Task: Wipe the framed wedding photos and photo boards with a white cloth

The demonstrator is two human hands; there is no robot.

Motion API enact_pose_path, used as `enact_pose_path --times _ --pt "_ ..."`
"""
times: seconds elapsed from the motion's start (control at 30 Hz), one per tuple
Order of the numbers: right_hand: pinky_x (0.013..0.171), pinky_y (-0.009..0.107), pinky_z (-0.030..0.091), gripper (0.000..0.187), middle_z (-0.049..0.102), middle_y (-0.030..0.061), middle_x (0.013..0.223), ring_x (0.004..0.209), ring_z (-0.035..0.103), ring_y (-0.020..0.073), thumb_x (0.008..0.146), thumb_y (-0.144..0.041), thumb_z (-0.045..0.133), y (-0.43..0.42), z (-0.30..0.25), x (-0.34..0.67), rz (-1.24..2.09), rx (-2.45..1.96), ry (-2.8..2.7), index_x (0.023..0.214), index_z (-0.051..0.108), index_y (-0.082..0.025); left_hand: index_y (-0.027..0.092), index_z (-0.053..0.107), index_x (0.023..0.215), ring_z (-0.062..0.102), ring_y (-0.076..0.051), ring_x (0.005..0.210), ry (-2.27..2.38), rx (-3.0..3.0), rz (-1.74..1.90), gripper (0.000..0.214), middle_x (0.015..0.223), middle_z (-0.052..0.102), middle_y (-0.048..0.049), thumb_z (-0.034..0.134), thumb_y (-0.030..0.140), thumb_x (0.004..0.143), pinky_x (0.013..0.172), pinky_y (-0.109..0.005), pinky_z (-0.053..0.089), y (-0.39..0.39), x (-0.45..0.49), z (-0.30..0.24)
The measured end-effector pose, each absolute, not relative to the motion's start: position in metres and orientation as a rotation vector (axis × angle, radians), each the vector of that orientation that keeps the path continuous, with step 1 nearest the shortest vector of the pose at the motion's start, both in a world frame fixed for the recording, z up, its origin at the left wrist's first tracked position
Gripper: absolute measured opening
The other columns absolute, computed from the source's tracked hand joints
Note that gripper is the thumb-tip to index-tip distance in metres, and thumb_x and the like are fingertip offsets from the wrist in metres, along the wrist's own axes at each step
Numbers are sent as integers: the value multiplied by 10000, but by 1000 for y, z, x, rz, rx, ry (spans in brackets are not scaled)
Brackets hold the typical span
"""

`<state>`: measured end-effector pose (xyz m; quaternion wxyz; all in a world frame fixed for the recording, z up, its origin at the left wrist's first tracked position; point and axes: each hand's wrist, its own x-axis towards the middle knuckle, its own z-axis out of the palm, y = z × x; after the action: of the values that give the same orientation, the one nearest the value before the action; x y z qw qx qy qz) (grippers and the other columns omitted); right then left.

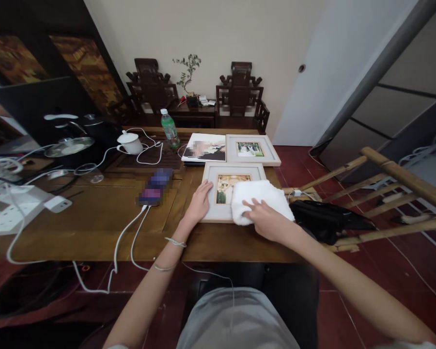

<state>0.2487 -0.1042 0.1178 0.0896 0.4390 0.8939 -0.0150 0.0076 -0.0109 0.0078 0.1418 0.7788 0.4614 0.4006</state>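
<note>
A white-framed picture (pixel 225 173) lies flat on the wooden table (pixel 94 213) near its front right edge. My left hand (pixel 199 201) rests flat on the frame's left side, fingers stretched out. My right hand (pixel 267 219) presses a folded white cloth (pixel 259 198) onto the frame's right half, fingers lying over the cloth. The cloth hides that part of the frame.
A second white frame (pixel 252 150) and a photo book (pixel 206 148) lie behind. Two phones (pixel 155 186) on white cables, a green bottle (pixel 169 128), a white cup (pixel 130 143), power strips (pixel 12 208) crowd the left. A bamboo chair (pixel 381 194) holding a black bag (pixel 325 219) stands right.
</note>
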Motion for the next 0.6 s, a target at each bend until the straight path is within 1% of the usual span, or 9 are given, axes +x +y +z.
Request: enact_pose_path --times 0.07,0.13,0.2,0.3,0.37,0.43,0.5,0.6 --pt "990 505 429 537 485 173 1422 1267 476 354 714 45 422 -119 128 246 -116 1252 2689 1167 651 -131 131 587 1242 443 -245 1342 1334 2258 1156 435 1321 591 -133 350 63 883 1142 -483 338 -11 8 8" --pt "1000 504 427 540 476 161 1434 1287 460 356 705 47 421 -125 131 242 -170 1220 2717 1157 655 -133 104 586 1239 440 -251 1343 1340 2267 1149 427 1322 585 -155 342 72 891 1141 -477 341 -13 8 9" --pt "1025 539 399 566 447 154 1460 1337 399 367 703 52 413 -120 126 239 -199 1239 2737 1187 638 -137 92 584 1240 436 -254 1346 1344 2271 1136 426 1326 579 -166 334 75 896 1139 -481 343 -14 7 11" --pt "1059 588 341 610 399 148 1494 1388 315 375 703 57 412 -95 109 240 -192 1331 2748 1246 603 -146 100 584 1240 435 -247 1347 1333 2273 1121 427 1322 584 -156 330 75 898 1145 -480 334 -14 6 12" --pt "1091 586 299 593 376 138 1511 1407 279 366 707 53 423 -70 96 244 -109 1391 2779 1233 613 -144 116 587 1237 432 -239 1349 1315 2273 1117 427 1319 588 -142 341 73 891 1151 -472 326 -14 5 12" --pt "1123 565 264 569 347 109 1531 1424 246 349 711 55 428 -43 87 249 19 1455 2825 1202 634 -146 126 590 1232 428 -239 1352 1297 2270 1114 426 1321 587 -136 357 68 880 1152 -473 324 -13 4 12" --pt "1140 548 245 564 289 82 1561 1437 208 342 709 61 432 -18 82 252 139 1538 2850 1188 642 -150 131 591 1231 423 -243 1355 1287 2272 1104 427 1326 584 -134 369 64 872 1151 -481 324 -12 4 12" --pt "1140 560 230 558 229 83 1583 1445 165 358 714 65 439 10 79 250 258 1659 2826 1191 640 -143 148 587 1237 420 -239 1358 1289 2280 1098 434 1327 586 -119 374 63 869 1148 -484 328 -12 3 12"
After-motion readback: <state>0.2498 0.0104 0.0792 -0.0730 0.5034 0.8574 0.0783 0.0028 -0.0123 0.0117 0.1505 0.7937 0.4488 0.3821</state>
